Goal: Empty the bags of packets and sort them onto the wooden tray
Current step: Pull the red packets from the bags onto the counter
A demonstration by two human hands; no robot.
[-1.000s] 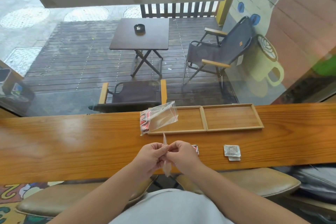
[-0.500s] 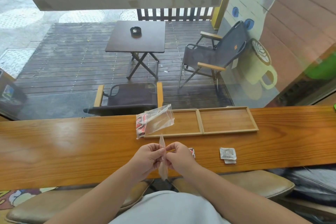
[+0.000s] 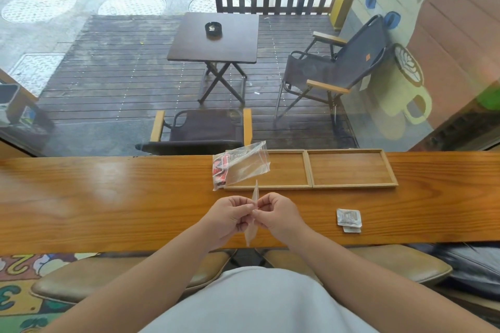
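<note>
Clear bag (image 3: 247, 166) holds red-and-white packets (image 3: 220, 171); tray (image 3: 351, 185) light wood.

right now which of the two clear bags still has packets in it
The clear bag lying across the wooden tray's left end: red packets show through it. The bag pinched between the left hand and right hand looks empty.

You've got both hands, left hand (image 3: 230, 215) & right hand (image 3: 276, 212), pinching a clear empty bag (image 3: 253, 217) edge-on, just near side of the wooden tray (image 3: 309, 186). Second bag (image 3: 240, 166) w/ red packets overlaps tray's left end. White packets (image 3: 348, 218), maybe two, lie near tray's right compartment.
</note>
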